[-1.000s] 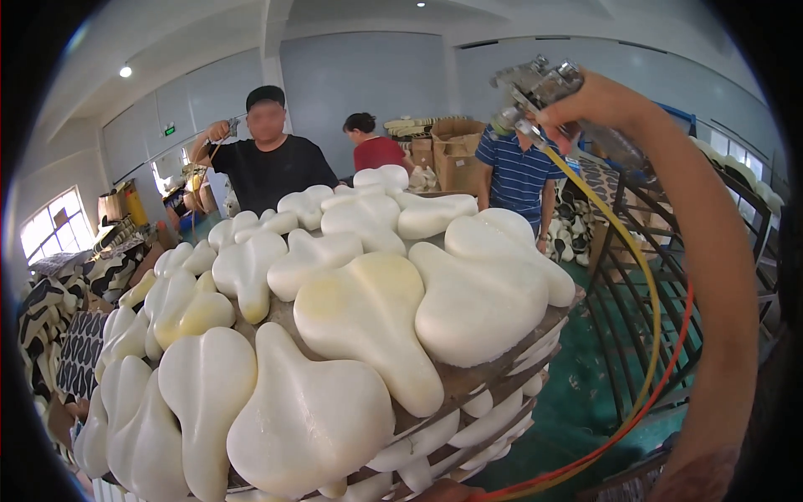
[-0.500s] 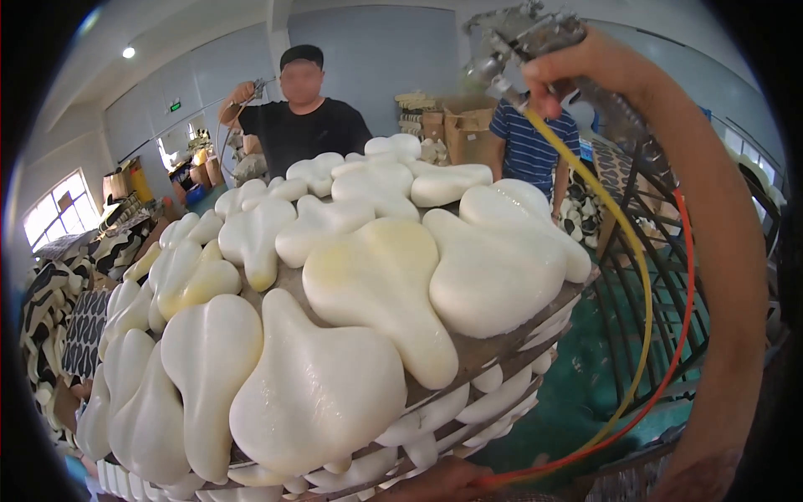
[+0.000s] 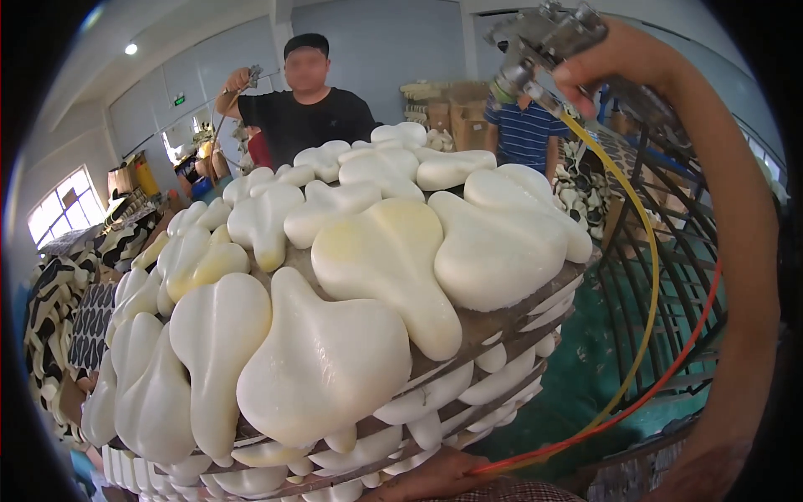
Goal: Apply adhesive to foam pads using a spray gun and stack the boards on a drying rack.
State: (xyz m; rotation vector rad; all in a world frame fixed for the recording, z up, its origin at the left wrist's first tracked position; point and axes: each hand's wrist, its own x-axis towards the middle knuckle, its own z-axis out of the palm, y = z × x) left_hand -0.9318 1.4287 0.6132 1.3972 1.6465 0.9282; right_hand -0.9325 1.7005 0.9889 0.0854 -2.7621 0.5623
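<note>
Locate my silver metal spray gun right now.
The silver metal spray gun is at the head view's upper right, in your right grip, above the long yellow curving hose.

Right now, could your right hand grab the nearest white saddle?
Probably not: the right hand is raised, gripping a spray gun, though the space above the nearest white saddle looks open.

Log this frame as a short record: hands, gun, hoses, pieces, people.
right_hand: raised, gripping metal spray gun
left_hand: lower edge, at the hoses; grip unclear
hoses: yellow hose and orange-red hose
pieces: white saddle-shaped pieces, some yellowish, crowded on board; more layers below
people: one in black opposite, raising a similar gun; one in striped shirt behind
</note>
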